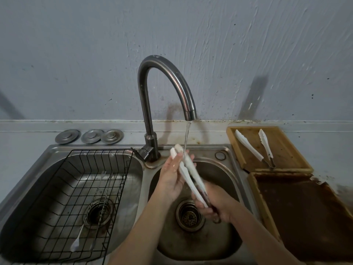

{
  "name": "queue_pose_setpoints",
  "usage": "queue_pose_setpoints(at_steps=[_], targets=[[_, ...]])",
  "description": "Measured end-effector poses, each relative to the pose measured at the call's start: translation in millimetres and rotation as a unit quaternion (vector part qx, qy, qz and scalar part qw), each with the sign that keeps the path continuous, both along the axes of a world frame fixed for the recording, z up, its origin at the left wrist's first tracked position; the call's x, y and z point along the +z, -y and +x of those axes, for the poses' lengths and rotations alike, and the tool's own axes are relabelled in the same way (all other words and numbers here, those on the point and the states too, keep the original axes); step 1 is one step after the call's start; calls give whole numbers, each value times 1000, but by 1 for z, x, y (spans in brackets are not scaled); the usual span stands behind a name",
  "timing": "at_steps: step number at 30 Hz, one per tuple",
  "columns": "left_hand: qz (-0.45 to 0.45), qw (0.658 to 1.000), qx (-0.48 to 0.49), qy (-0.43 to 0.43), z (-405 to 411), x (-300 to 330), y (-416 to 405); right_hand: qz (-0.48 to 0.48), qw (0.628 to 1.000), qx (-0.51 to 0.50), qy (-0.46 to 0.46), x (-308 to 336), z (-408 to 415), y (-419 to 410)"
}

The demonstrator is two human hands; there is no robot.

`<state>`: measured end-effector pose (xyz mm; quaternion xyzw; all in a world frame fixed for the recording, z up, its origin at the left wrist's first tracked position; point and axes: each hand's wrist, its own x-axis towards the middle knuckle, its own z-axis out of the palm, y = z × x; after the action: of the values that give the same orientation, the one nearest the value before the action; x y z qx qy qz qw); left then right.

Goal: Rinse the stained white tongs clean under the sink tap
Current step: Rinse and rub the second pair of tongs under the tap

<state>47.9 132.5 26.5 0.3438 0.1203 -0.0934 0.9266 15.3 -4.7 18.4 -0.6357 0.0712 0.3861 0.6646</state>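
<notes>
Under the curved steel tap [166, 88], the long white plastic tongs [188, 174] catch the running stream; the right hand [214, 204] is closed round their handle end, the left hand [172, 173] lies open-palmed against the tips; light, stiff, likely slippery wet; the round steel basin [227, 173] below leaves fair room.

wall [76, 54]: grey, rough plaster, spattered | counter [324, 142]: grey | light: dim
</notes>
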Motion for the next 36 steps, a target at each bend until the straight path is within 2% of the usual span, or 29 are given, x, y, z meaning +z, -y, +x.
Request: queue_pose_setpoints(at_steps=[2,4,6,8,10,12,14,15,16,18,20,24,28,33,36], targets=[[-43,999,-14,-2,0,2,1,71,995,49,-54,1,0,-4],[-28,999,-22,-9,1,1,-5,111,989,67,-78,0,0,-3],[24,999,-3,-32,2,-1,-11,79,992,59,-80,-2,-1,-3],[71,995,24,-61,1,-4,-11,3,998,29,-49,-3,-2,-7],[105,991,46,-72,1,-9,-10,-124,991,16,50,-5,-4,-13],[115,990,55,-66,-1,-11,-7,-265,938,36,220,-13,-7,-14],[109,991,53,-56,-3,-10,-4,-330,882,52,333,-24,-9,-10],[109,992,44,-44,-2,-11,-4,-326,879,52,343,-25,-11,-8],[108,993,26,-30,-2,-12,-4,-295,898,41,324,-23,-12,-6],[117,993,-17,-18,-2,-15,-6,-215,947,27,238,-14,-12,-1],[131,990,-35,-22,-1,-18,-12,-172,969,24,174,-6,-11,5],[149,988,-40,-5,0,-17,-18,-161,972,5,172,-6,-11,5],[155,987,-40,-10,0,-15,-16,-173,962,-17,212,-7,-15,4],[128,990,-44,-29,-1,-18,-14,-188,947,-19,260,-8,-18,10],[107,993,-41,-31,-2,-15,-10,-183,951,8,249,-5,-18,12]])
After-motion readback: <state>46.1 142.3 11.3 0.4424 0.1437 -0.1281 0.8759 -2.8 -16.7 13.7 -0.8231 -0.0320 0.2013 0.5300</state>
